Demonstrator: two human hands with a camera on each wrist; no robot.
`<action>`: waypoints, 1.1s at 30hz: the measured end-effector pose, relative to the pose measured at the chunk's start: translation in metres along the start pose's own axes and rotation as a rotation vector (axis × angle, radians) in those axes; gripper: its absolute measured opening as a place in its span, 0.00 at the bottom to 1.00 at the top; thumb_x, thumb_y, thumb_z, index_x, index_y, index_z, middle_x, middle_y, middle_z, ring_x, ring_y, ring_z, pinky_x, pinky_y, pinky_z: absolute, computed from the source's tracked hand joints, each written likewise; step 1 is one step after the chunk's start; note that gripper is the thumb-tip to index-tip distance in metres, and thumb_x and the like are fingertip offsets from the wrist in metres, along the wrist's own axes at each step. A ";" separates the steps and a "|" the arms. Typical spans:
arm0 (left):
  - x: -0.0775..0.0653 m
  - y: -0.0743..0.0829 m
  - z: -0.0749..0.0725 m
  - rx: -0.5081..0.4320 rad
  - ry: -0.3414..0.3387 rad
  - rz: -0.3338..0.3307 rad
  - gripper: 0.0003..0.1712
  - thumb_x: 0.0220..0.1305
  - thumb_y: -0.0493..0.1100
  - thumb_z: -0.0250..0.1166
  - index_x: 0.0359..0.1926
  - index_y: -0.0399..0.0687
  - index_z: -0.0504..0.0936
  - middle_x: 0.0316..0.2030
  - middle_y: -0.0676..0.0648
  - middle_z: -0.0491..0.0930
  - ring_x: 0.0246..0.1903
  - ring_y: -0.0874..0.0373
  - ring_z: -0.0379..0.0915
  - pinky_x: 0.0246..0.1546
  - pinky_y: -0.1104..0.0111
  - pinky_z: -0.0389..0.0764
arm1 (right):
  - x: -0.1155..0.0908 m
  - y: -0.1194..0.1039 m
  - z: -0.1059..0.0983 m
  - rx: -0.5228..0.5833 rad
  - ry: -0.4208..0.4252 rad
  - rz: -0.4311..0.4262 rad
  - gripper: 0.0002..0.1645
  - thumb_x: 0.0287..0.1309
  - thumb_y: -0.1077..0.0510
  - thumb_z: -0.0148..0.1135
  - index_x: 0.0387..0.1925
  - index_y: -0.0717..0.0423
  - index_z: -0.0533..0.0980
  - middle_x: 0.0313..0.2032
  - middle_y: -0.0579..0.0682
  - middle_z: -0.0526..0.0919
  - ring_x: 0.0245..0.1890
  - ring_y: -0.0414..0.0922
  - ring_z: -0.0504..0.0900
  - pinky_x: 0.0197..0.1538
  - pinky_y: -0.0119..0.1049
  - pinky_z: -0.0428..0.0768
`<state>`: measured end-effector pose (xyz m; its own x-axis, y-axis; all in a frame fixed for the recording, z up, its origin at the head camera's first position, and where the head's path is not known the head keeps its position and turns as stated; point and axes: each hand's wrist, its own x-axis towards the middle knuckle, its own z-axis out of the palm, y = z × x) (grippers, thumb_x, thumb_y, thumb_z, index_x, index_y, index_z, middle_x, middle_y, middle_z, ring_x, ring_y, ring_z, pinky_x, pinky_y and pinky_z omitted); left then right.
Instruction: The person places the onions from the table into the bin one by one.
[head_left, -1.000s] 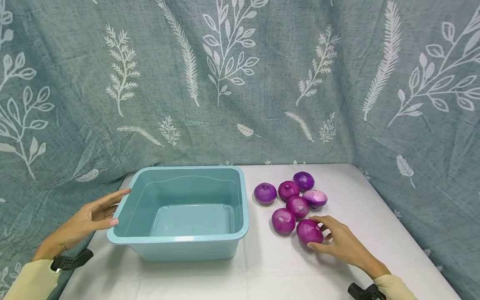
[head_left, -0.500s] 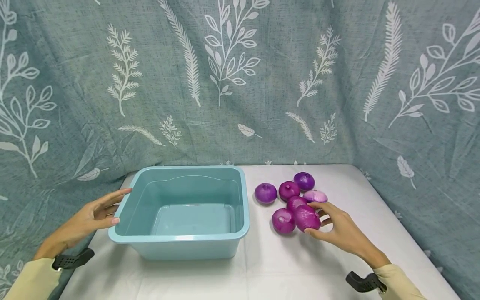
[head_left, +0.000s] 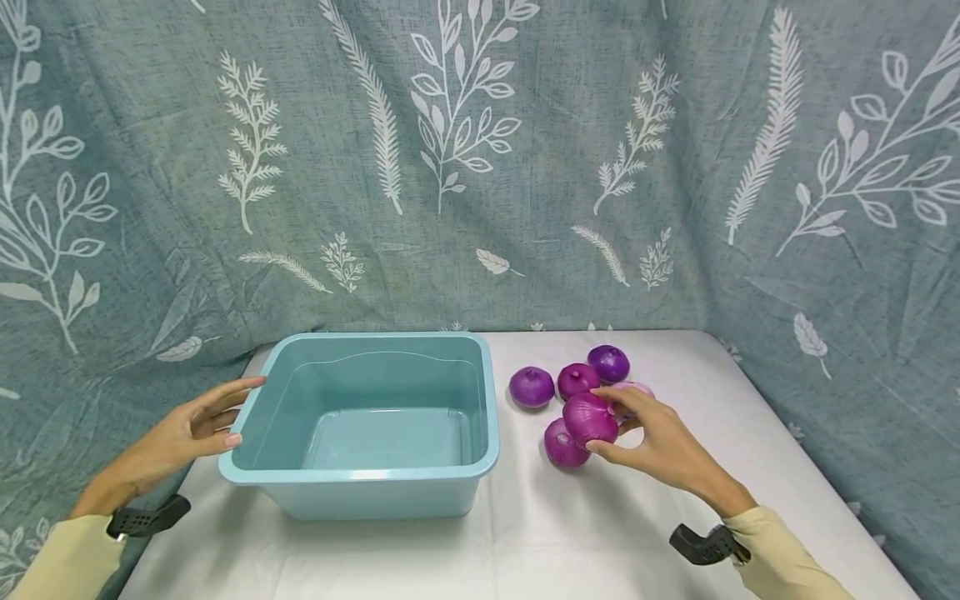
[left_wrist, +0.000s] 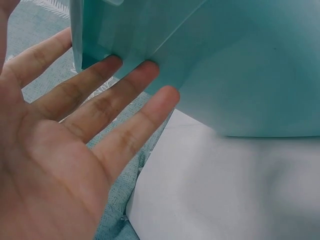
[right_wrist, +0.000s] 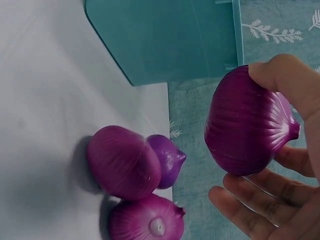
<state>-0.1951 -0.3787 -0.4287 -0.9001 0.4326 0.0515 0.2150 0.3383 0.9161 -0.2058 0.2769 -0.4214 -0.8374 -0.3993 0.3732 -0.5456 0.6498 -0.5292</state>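
My right hand [head_left: 667,450] holds a red onion [head_left: 590,419] between thumb and fingers, raised above the other onions. In the right wrist view this onion [right_wrist: 245,125] hangs apart from those on the cloth, its pointed tip toward the palm. At the left end of a blue-green plastic tub [head_left: 360,477], my left hand [head_left: 172,437] touches the rim with thumb and index finger. The left wrist view has its fingers [left_wrist: 127,135] nearly straight against the tub's outer wall [left_wrist: 240,80]. Nothing lies in the tub.
Several red onions remain on the white-covered table [head_left: 525,542]: one at the left [head_left: 532,387], one at the back [head_left: 608,363], one in front [head_left: 563,446]. A paler onion [head_left: 639,387] is mostly behind my right hand. Patterned grey-green cloth [head_left: 540,208] hangs behind.
My right hand has lifted the onion off the table and carried it left and upward over the group. The left hand and the tub have stayed in place.
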 end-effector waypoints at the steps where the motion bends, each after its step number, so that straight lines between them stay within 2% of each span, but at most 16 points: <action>1: 0.000 0.000 0.000 0.001 0.002 -0.004 0.43 0.76 0.32 0.57 0.83 0.56 0.50 0.77 0.48 0.55 0.66 0.75 0.60 0.57 0.73 0.75 | 0.002 -0.002 0.001 0.001 0.001 -0.002 0.44 0.49 0.44 0.83 0.65 0.55 0.76 0.51 0.43 0.80 0.44 0.40 0.82 0.47 0.39 0.86; 6: -0.001 0.003 0.000 -0.006 -0.012 0.011 0.43 0.76 0.32 0.57 0.83 0.55 0.49 0.77 0.48 0.55 0.66 0.75 0.61 0.57 0.72 0.76 | 0.014 -0.012 0.004 0.003 -0.003 -0.004 0.44 0.51 0.42 0.82 0.66 0.51 0.76 0.47 0.42 0.81 0.43 0.40 0.80 0.48 0.41 0.85; 10: 0.000 0.003 0.001 -0.027 -0.020 0.031 0.43 0.76 0.31 0.57 0.83 0.54 0.49 0.77 0.50 0.55 0.66 0.74 0.62 0.57 0.71 0.77 | 0.025 -0.022 0.008 0.039 -0.013 -0.011 0.43 0.51 0.41 0.81 0.66 0.48 0.75 0.50 0.42 0.82 0.44 0.41 0.83 0.48 0.43 0.85; 13: 0.001 0.002 0.001 -0.040 -0.016 0.033 0.43 0.76 0.30 0.57 0.83 0.54 0.50 0.78 0.51 0.55 0.66 0.73 0.64 0.57 0.71 0.78 | 0.033 -0.031 0.011 0.085 -0.028 -0.014 0.43 0.52 0.41 0.81 0.66 0.46 0.75 0.54 0.40 0.81 0.48 0.40 0.82 0.50 0.44 0.86; 19: 0.001 0.000 0.000 -0.051 -0.019 0.036 0.43 0.76 0.30 0.57 0.83 0.54 0.50 0.77 0.53 0.56 0.67 0.71 0.65 0.57 0.69 0.79 | 0.047 -0.046 0.017 0.125 -0.037 -0.036 0.42 0.52 0.39 0.80 0.66 0.43 0.75 0.56 0.38 0.80 0.49 0.42 0.84 0.50 0.44 0.86; 24: 0.001 -0.001 -0.002 -0.037 -0.035 0.051 0.43 0.76 0.30 0.57 0.83 0.53 0.50 0.77 0.52 0.55 0.67 0.73 0.64 0.57 0.70 0.78 | 0.059 -0.060 0.021 0.182 -0.061 -0.061 0.42 0.53 0.41 0.80 0.68 0.43 0.75 0.56 0.40 0.80 0.48 0.45 0.85 0.48 0.40 0.87; 33: 0.001 0.001 -0.001 -0.023 -0.026 0.048 0.42 0.76 0.31 0.57 0.83 0.53 0.50 0.78 0.51 0.55 0.66 0.73 0.63 0.57 0.71 0.78 | 0.074 -0.075 0.034 0.222 -0.067 -0.144 0.42 0.54 0.43 0.80 0.69 0.46 0.74 0.57 0.42 0.81 0.47 0.41 0.85 0.49 0.37 0.86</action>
<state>-0.1963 -0.3786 -0.4272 -0.8790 0.4691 0.0852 0.2480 0.2973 0.9220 -0.2275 0.1767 -0.3798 -0.7471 -0.5237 0.4094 -0.6464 0.4288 -0.6311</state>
